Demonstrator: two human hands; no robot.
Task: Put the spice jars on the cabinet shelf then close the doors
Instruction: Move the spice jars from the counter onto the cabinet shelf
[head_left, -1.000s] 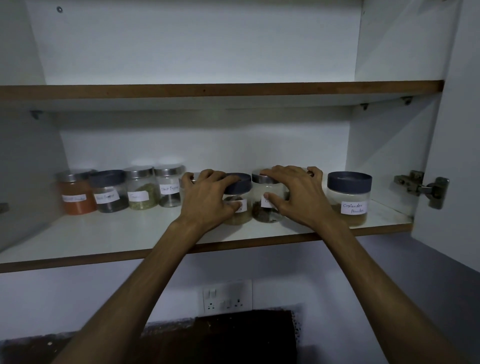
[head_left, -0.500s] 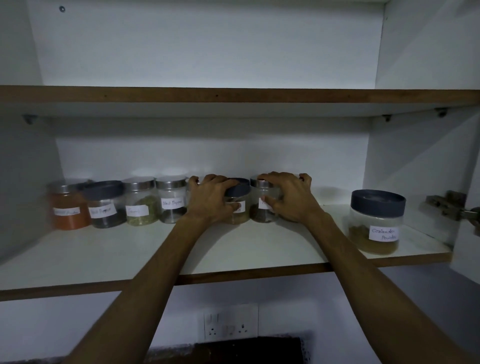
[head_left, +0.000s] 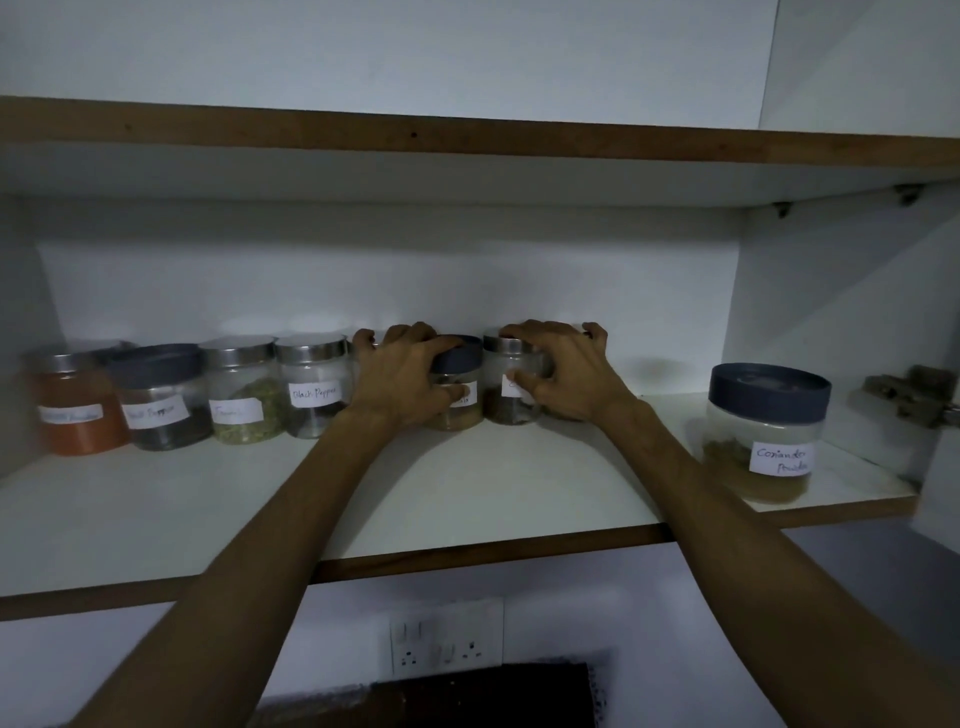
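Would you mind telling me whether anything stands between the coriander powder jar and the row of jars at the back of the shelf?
Nothing visible does. The coriander powder jar stands alone near the shelf's front right; bare shelf lies behind it, right of the right hand.

white wall socket (head_left: 447, 643), dark panel (head_left: 483, 693) below

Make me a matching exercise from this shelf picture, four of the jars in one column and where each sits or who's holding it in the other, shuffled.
Things:
1. glass jar of orange powder with a steel lid
2. steel-lidded jar labelled Black Pepper
3. dark-lidded jar of brown spice
4. large dark-lidded jar labelled Coriander Powder

Places:
A. gripped by the left hand
B. alone at the right end, near the front edge
C. far left of the row
D. fourth from the left in the row

Pairs: 1-C, 2-D, 3-A, 4-B
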